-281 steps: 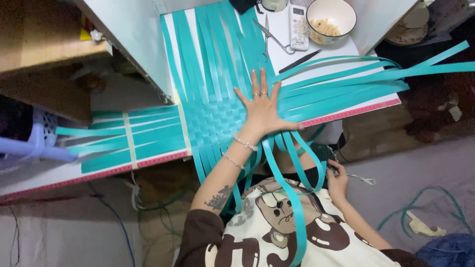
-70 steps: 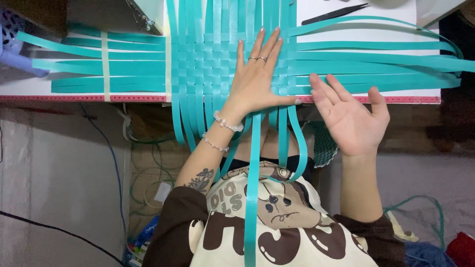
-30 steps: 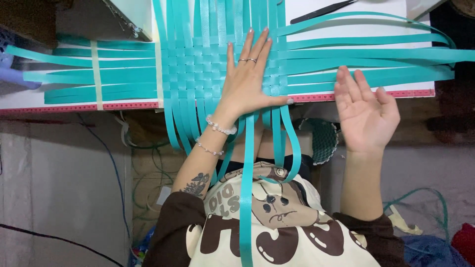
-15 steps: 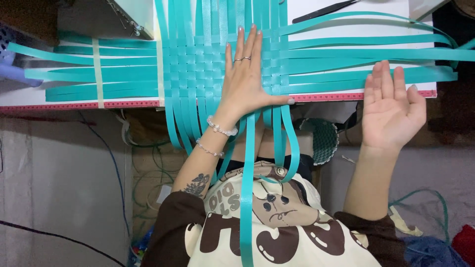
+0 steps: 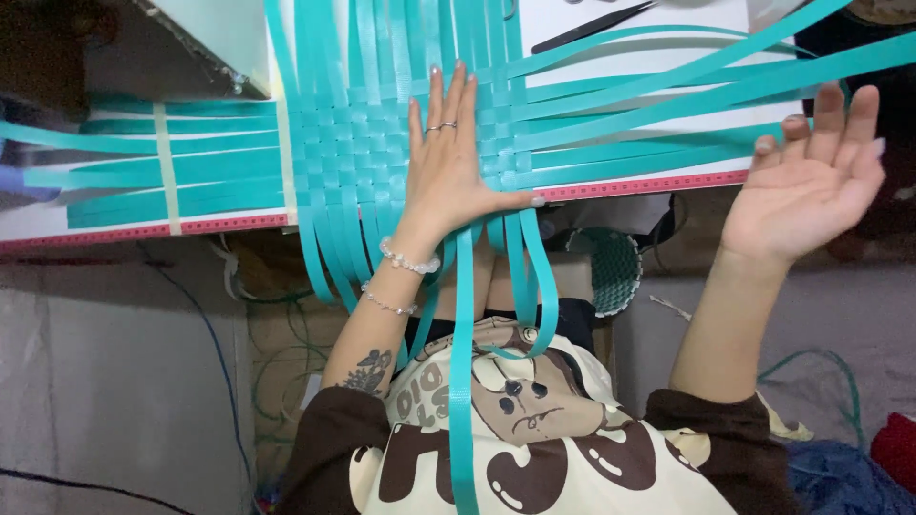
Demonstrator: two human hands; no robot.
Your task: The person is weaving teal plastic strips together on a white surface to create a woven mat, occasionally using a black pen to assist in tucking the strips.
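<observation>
A woven patch of teal plastic strips [image 5: 372, 153] lies on a white table [image 5: 649, 57] with a red ruled front edge. My left hand [image 5: 453, 172] presses flat on the weave, fingers together, rings on two fingers and bead bracelets at the wrist. Loose teal strips [image 5: 668, 114] run off to the right, and others [image 5: 463, 353] hang down over my lap. My right hand [image 5: 811, 181] is raised palm up at the right end of the table, fingers apart, holding nothing, just below the long strips.
Pale tape bands [image 5: 167, 172] hold the left strip ends down. A black tool [image 5: 592, 29] lies on the table's far side. A small woven teal basket [image 5: 615, 272] sits under the table edge. Cables trail on the floor at left.
My right hand has swung out to the right and lifted, away from the strips near the table edge. My left hand stays pressed on the weave.
</observation>
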